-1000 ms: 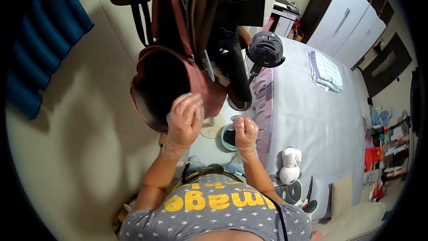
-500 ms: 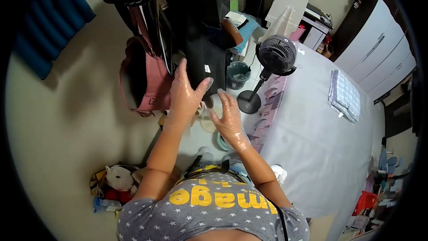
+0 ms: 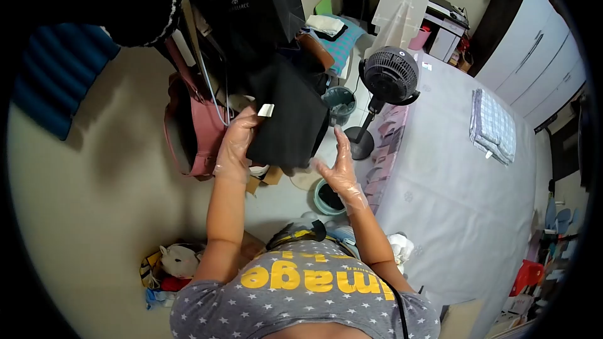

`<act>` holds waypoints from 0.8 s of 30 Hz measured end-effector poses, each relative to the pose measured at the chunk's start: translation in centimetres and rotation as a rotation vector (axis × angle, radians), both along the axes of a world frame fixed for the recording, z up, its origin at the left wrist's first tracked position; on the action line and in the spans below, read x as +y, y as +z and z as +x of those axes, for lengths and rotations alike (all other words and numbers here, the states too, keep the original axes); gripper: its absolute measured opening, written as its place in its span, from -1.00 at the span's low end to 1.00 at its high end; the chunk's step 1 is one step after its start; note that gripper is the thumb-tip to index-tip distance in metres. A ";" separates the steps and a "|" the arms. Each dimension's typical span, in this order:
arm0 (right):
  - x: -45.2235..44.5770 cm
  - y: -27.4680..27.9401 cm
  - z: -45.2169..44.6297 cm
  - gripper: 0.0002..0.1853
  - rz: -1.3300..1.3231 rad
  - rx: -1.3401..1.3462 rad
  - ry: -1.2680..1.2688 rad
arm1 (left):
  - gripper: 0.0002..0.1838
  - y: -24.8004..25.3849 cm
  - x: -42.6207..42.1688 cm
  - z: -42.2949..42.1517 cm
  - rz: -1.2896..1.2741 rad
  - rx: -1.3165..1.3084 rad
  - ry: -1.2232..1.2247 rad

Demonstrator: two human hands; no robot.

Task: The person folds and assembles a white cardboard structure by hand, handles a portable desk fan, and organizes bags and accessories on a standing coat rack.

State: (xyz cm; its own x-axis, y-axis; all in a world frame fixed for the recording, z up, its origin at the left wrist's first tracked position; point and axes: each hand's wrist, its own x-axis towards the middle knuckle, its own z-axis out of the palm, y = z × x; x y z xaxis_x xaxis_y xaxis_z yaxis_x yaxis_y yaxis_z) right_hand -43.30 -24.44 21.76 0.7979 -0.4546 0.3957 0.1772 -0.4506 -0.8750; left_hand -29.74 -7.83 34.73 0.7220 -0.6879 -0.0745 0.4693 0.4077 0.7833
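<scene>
A black bag (image 3: 289,113) with a small white tag hangs in front of me, below a larger black bag (image 3: 242,19). My left hand (image 3: 237,141), in a clear plastic glove, is at its left edge near the tag; its fingertips are partly hidden by the black material. My right hand (image 3: 341,166), also gloved, stands just right of the lower corner with thumb and fingers apart, holding nothing. Left of my left hand hangs a pink handbag (image 3: 206,129) with its mouth open.
A black fan (image 3: 389,78) stands beside the bed (image 3: 452,201). Buckets (image 3: 342,102) are on the floor, one below my right hand. A folded checked cloth (image 3: 493,127) lies on the bed. A plush toy (image 3: 180,260) sits at the lower left.
My left hand has moved left and down to the black bag's edge. The bag's lower part now spreads wider between my hands. My right hand has shifted right, its fingers apart.
</scene>
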 end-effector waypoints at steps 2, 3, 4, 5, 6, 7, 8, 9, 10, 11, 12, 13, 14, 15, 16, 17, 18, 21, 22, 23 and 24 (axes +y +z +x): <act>-0.9 -0.2 1.0 0.12 -0.103 -0.081 0.113 | -0.55 1.3 -0.9 -0.7 -0.037 0.191 -0.095; -1.7 0.2 1.7 0.12 -0.105 -0.078 0.111 | -0.55 1.7 -1.2 -0.8 -0.038 0.194 -0.098; -2.6 1.1 2.4 0.13 -0.065 -0.117 0.132 | -0.56 2.0 -1.4 -0.7 -0.010 0.211 -0.111; -3.6 1.8 3.1 0.14 -0.024 -0.155 0.153 | -0.56 2.1 -1.4 -0.5 0.018 0.230 -0.124; -4.7 2.4 4.0 0.17 0.012 -0.164 0.202 | -0.56 1.9 -1.4 -0.1 0.018 0.234 -0.126; -5.4 3.7 4.6 0.08 0.030 -0.215 0.229 | -0.55 1.6 -1.3 0.4 0.026 0.219 -0.143; -6.0 4.2 5.3 -0.04 0.122 -0.113 0.317 | -0.54 1.5 -1.3 0.7 0.034 0.203 -0.161; -6.3 4.6 5.5 -0.15 0.215 -0.010 0.403 | -0.54 1.6 -1.3 0.7 0.034 0.206 -0.166; -6.4 5.9 4.9 -0.45 0.144 0.135 0.314 | -0.54 2.1 -1.4 0.6 0.013 0.109 -0.173; -7.2 5.6 5.3 -0.69 0.159 0.078 0.358 | -0.54 2.3 -1.4 0.7 -0.007 0.013 -0.180; -8.2 5.7 5.0 -0.76 0.351 0.010 0.389 | -0.50 1.8 -0.7 0.8 -0.294 0.040 -0.323; -8.8 6.3 4.5 -0.81 0.545 -0.056 0.416 | -0.48 2.9 -0.8 -0.1 -0.219 0.324 -0.207; -9.2 7.0 4.1 -0.80 0.716 -0.148 0.449 | -0.48 2.7 -0.3 0.0 -0.214 0.367 -0.245; -10.1 6.8 4.2 -0.78 0.805 -0.244 0.598 | -0.48 2.5 -0.1 0.2 -0.212 0.409 -0.282; -10.1 6.3 4.2 -0.74 0.672 -0.273 0.610 | -0.48 2.0 -0.4 0.4 -0.215 0.420 -0.285; -10.0 5.9 4.2 -0.69 0.538 -0.302 0.625 | -0.49 1.2 -0.7 0.7 -0.185 0.215 -0.268; -9.8 6.2 3.8 -0.55 0.562 -0.201 0.820 | -0.50 0.8 -0.9 0.8 -0.153 0.006 -0.247; -6.4 6.3 2.7 -0.37 0.409 -0.012 0.692 | -0.50 0.8 -2.4 -0.3 -0.069 -0.023 -0.103; -5.7 6.3 3.0 -0.45 0.413 0.074 0.636 | -0.55 1.2 -2.6 -0.6 -0.038 -0.098 -0.125; -6.0 6.3 3.0 -0.45 0.407 0.075 0.650 | -0.55 1.7 -2.9 -1.1 -0.041 -0.102 -0.111; -6.4 6.3 2.9 -0.49 0.542 0.099 0.578 | -0.56 2.1 -3.1 -1.7 -0.132 0.011 -0.064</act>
State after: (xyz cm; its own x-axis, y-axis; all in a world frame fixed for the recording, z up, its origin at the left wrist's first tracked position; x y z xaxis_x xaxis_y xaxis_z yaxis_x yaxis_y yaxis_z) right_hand -40.43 -30.80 28.03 0.9860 -0.0671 0.1527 0.1625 0.1817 -0.9698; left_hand -31.43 -10.89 36.80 0.6757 -0.7371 0.0119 0.5063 0.4758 0.7192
